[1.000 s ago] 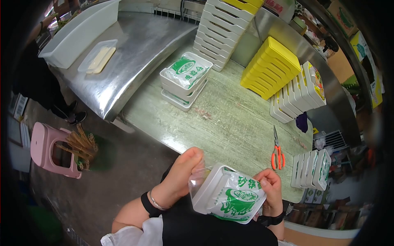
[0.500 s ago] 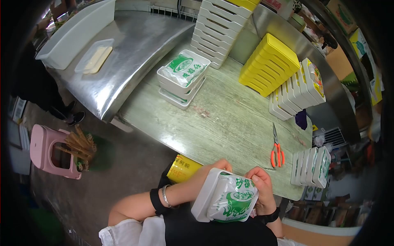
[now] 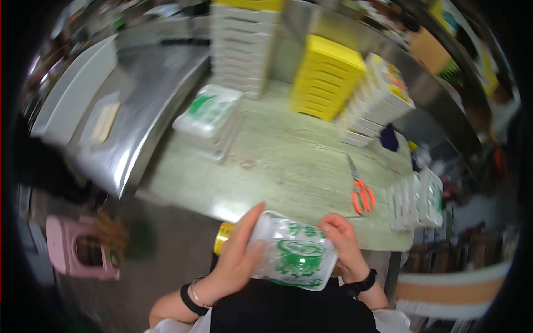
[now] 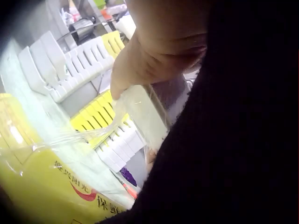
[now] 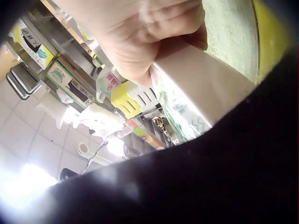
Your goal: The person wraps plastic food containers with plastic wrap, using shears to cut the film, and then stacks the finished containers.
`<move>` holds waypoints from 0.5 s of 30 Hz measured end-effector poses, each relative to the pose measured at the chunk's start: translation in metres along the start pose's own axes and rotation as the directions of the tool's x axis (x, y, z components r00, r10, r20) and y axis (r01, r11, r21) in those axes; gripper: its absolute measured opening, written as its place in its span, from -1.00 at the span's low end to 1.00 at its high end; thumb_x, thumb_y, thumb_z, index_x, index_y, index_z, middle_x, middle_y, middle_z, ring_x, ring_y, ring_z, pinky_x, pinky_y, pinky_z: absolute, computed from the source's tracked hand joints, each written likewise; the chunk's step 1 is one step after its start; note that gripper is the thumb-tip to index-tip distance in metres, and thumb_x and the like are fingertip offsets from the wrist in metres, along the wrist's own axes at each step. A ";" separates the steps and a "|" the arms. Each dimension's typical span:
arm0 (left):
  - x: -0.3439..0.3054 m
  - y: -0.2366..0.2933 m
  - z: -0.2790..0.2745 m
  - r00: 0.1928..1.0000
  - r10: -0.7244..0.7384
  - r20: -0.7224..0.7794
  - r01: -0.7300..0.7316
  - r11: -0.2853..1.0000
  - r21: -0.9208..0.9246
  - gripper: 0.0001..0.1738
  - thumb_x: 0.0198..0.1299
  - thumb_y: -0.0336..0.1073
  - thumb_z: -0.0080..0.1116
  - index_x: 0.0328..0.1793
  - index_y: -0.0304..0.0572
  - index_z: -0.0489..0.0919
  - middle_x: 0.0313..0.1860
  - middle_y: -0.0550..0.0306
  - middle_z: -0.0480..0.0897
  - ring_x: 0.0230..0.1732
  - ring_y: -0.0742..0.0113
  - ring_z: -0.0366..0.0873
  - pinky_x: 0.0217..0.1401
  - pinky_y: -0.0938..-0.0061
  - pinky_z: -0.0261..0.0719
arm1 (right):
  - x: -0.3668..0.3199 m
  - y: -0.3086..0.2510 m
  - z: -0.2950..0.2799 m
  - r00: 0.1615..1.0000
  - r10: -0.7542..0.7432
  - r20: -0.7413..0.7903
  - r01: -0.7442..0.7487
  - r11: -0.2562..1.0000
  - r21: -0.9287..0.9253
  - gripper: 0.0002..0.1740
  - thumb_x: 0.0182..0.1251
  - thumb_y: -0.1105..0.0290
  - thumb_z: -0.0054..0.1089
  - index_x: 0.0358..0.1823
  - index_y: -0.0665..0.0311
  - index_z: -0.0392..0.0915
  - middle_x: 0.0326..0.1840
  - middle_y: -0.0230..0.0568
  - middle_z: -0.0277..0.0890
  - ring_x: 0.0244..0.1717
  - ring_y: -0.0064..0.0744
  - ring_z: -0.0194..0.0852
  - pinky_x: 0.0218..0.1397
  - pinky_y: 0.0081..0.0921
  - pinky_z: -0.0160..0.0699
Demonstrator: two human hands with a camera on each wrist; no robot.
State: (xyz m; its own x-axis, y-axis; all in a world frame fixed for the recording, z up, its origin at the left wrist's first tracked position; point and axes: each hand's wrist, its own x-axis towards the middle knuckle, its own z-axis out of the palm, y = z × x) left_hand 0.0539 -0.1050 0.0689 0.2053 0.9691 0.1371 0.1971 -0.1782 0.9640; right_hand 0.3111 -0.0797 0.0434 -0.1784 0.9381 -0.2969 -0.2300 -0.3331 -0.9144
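At the person's front, both hands hold a white tray (image 5: pixel 201 77) with a green-printed white bag (image 3: pixel 300 256) in it. The left hand (image 3: pixel 234 258) grips the tray's left side, thumb over the top and fingers along the edge. With curled fingers, the right hand (image 3: pixel 343 244) holds the upper right corner. In the left wrist view, clear cling film (image 4: pixel 70 138) stretches from near the tray toward a yellow cling film package (image 4: pixel 42 179), partly hidden in the head view. The tray's underside is hidden there.
On the green table (image 3: pixel 277 166) lie orange-handled pliers (image 3: pixel 361 191). Stacked trays with a green-printed bag (image 3: pixel 208 114) stand left, filled trays (image 3: pixel 416 200) right. Behind are a yellow stack (image 3: pixel 327 77) and a tall white stack (image 3: pixel 241 53). A pink stool (image 3: pixel 66 247) stands on the floor.
The left hand moves from the tray's far side back to its left side, thumb now over the top. The tray turns flatter, its bag facing up. The head view swings right.
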 end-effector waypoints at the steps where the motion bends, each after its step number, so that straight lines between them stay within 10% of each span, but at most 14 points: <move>1: 0.003 -0.005 0.003 0.999 -0.040 -0.003 0.039 0.989 -0.140 -0.37 0.45 -0.18 -0.10 0.53 -0.38 0.17 0.48 -0.12 0.30 0.48 0.11 0.25 0.52 0.27 0.15 | 0.001 0.003 0.001 1.000 -0.018 -0.015 0.018 0.999 -0.028 -0.90 0.40 0.41 0.15 -0.17 0.28 0.52 -0.30 -0.48 0.52 -0.31 -0.75 0.41 -0.20 -0.72 0.41; 6: 0.004 -0.011 0.016 0.927 -0.360 0.105 0.342 0.694 -0.634 -0.35 0.40 -0.23 0.05 0.52 -0.37 0.18 0.31 -0.07 0.48 0.28 0.19 0.48 0.38 0.32 0.39 | 0.000 0.002 -0.003 0.998 -0.044 0.037 0.048 0.993 -0.104 -0.88 0.42 0.37 0.14 -0.15 0.26 0.51 -0.34 -0.58 0.44 -0.34 -0.81 0.32 -0.25 -0.77 0.31; 15: 0.004 -0.032 0.009 0.864 -0.444 0.238 0.488 0.620 -0.614 -0.59 0.35 -0.30 0.14 0.23 -0.43 0.46 0.02 -0.04 0.66 -0.01 0.25 0.65 0.13 0.36 0.59 | 0.021 -0.011 -0.045 0.981 -0.174 0.091 0.196 0.873 -0.446 -0.69 0.42 0.19 0.15 -0.08 0.32 0.50 -0.32 -0.36 0.54 -0.23 -0.54 0.46 -0.12 -0.47 0.48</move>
State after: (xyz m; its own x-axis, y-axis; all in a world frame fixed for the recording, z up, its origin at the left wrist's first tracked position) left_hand 0.0566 -0.0973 0.0363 0.3182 0.8756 -0.3634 -0.3664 0.4671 0.8047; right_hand 0.3528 -0.0527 0.0346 -0.2220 0.9691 -0.1073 0.1912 -0.0646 -0.9794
